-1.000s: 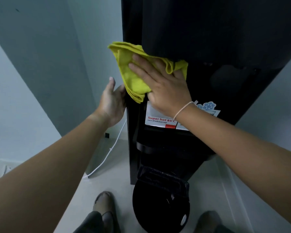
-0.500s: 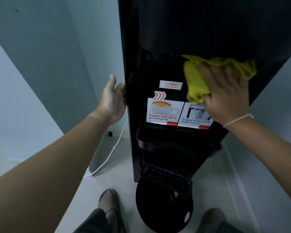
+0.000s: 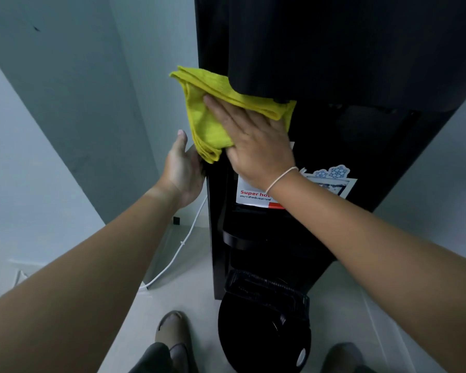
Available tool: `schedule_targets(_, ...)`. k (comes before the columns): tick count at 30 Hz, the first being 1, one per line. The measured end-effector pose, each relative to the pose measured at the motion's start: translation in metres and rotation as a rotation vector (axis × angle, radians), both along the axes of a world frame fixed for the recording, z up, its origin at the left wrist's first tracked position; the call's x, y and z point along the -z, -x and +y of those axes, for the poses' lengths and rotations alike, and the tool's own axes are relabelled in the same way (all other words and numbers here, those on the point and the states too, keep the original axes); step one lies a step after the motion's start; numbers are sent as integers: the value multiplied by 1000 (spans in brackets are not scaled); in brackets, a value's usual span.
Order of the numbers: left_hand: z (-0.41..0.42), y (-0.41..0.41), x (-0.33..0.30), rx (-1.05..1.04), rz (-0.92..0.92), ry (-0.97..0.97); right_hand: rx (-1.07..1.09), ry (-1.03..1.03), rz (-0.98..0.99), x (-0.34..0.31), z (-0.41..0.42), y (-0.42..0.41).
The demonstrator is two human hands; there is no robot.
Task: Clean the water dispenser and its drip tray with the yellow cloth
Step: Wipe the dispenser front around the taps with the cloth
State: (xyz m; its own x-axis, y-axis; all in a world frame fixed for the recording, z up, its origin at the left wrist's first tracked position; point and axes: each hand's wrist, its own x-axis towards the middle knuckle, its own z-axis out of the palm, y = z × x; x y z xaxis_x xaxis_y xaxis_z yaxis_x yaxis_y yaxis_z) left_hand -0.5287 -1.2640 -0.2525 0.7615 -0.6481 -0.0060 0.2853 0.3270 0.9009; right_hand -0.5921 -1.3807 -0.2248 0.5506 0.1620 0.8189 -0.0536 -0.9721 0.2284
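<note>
The tall black water dispenser (image 3: 347,63) stands straight ahead against the wall. My right hand (image 3: 253,138) lies flat with straight fingers on the folded yellow cloth (image 3: 207,122), pressing it against the recessed front panel at its left side, just under the overhanging top. The cloth's upper edge is tucked under that overhang. My left hand (image 3: 183,173) rests open against the dispenser's left side edge, thumb up. The black drip tray (image 3: 264,289) juts out low on the front. Hot and cold stickers (image 3: 256,196) are partly hidden by my right wrist.
A round black lidded bin (image 3: 264,337) stands on the floor right in front of the dispenser's base. A white cable (image 3: 178,254) runs down along the left wall to the floor. My two feet (image 3: 172,332) are at the bottom edge. Pale walls close in on both sides.
My right hand has swept the cloth from the right side of the recessed panel back to the left side. The left hand has stayed on the dispenser's left edge.
</note>
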Motion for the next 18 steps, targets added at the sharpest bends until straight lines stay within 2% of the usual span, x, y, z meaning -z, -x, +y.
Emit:
schedule_targets(6,-4,-1,2,-99,-12,-13,48,-107,-42,0,23,-9)
schedule_targets(10,-2,0,1,-59,6,5,43,-104,43,-3,15,1)
schedule_targets(13,1,2,0,-19,23,-55,77,-51,94,3,-15,20)
schedule_targets(18,-1,10,-3,-70,30,-83,254,41,75,15,-98,81)
